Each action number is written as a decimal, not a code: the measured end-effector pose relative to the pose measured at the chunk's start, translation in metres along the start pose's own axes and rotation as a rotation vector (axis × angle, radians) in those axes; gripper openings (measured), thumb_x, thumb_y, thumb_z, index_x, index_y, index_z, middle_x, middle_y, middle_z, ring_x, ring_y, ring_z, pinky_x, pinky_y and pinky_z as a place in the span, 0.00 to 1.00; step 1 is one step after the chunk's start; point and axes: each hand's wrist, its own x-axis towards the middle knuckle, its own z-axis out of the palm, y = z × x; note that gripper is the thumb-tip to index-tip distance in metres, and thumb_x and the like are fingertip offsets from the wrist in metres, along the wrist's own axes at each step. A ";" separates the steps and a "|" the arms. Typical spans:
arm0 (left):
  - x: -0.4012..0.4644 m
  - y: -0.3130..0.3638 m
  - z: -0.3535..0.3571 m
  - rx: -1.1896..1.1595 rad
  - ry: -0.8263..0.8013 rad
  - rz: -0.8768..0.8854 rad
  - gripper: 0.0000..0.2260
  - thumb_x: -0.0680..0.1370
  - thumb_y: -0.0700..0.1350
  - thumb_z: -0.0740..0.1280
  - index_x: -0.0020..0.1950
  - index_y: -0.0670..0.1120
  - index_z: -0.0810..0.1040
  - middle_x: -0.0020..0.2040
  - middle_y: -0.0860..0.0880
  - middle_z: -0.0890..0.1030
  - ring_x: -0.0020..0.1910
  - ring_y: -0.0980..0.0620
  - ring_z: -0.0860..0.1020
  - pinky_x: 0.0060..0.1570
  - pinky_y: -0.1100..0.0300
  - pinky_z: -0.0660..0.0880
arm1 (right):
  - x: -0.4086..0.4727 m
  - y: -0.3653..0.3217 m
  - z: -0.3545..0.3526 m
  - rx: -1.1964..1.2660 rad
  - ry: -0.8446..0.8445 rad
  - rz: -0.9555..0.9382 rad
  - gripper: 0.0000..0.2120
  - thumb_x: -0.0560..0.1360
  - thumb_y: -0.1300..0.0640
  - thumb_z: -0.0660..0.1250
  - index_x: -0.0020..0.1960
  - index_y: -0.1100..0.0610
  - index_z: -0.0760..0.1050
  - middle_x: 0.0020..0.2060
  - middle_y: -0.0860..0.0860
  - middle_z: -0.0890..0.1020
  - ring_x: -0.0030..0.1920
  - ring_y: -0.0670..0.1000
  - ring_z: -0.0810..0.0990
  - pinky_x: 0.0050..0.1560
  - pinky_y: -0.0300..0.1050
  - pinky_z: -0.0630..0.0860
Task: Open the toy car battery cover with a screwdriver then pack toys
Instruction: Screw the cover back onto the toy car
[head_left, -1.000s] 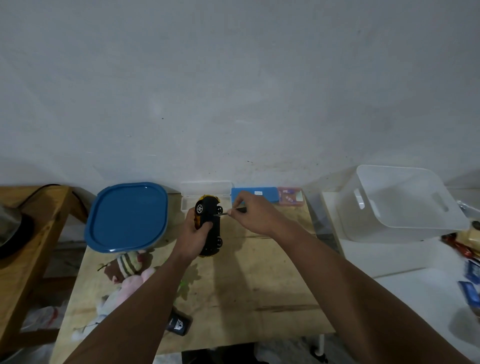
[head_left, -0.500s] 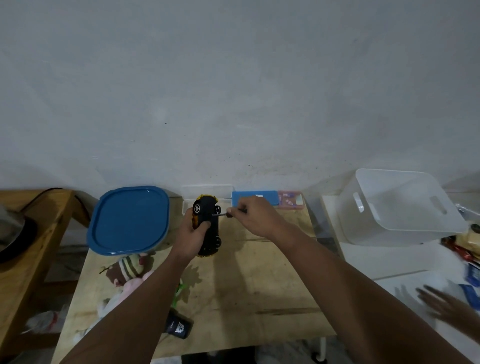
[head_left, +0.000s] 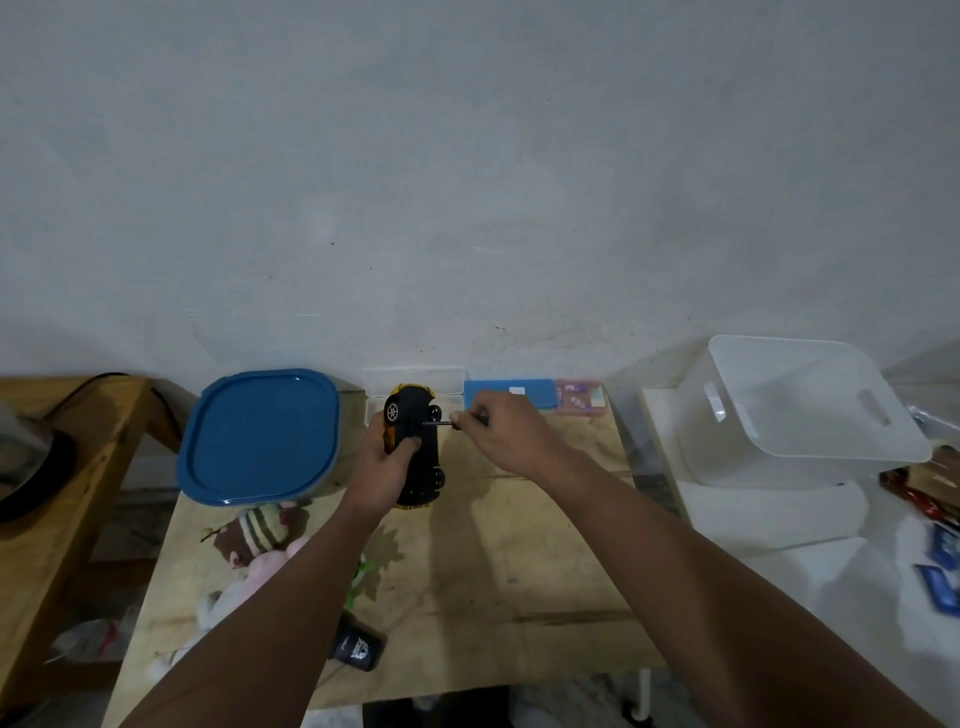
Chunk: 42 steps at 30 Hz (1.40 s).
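My right hand (head_left: 506, 435) pinches the screwdriver (head_left: 457, 424) by its handle, shaft level and its tip against the black underside of the toy car (head_left: 415, 449). To do this well I should press the tip squarely into the screw head, turn slowly and keep the car from twisting; a slip could round the screw. My left hand (head_left: 387, 465) grips the car from its left side, fingers curled round the body and a thumb on the underside, holding it wheels-up just above the far part of the desk (head_left: 519, 571). Left of it sits a blue-lidded container (head_left: 260, 436); soft toys (head_left: 254, 540) lie nearer. A white bin (head_left: 800, 410) stands well right.
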 end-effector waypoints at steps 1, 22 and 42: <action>0.000 0.000 0.000 0.000 0.000 -0.003 0.17 0.84 0.40 0.64 0.71 0.53 0.72 0.58 0.49 0.82 0.55 0.49 0.82 0.48 0.56 0.77 | -0.001 0.000 0.000 0.015 -0.004 0.002 0.13 0.78 0.44 0.68 0.48 0.54 0.76 0.36 0.47 0.79 0.36 0.47 0.78 0.37 0.42 0.73; -0.009 0.005 0.004 0.013 -0.008 0.003 0.16 0.84 0.38 0.63 0.69 0.53 0.73 0.56 0.48 0.83 0.52 0.50 0.83 0.43 0.61 0.78 | -0.007 -0.001 -0.006 -0.007 -0.067 0.059 0.13 0.76 0.46 0.70 0.51 0.55 0.77 0.41 0.49 0.81 0.40 0.50 0.79 0.39 0.46 0.75; -0.008 0.002 0.007 0.020 -0.021 -0.003 0.17 0.83 0.38 0.64 0.70 0.51 0.73 0.56 0.51 0.82 0.54 0.52 0.82 0.46 0.59 0.76 | -0.004 -0.010 -0.016 0.019 -0.099 0.102 0.11 0.75 0.49 0.73 0.48 0.56 0.77 0.43 0.50 0.81 0.44 0.50 0.80 0.40 0.44 0.74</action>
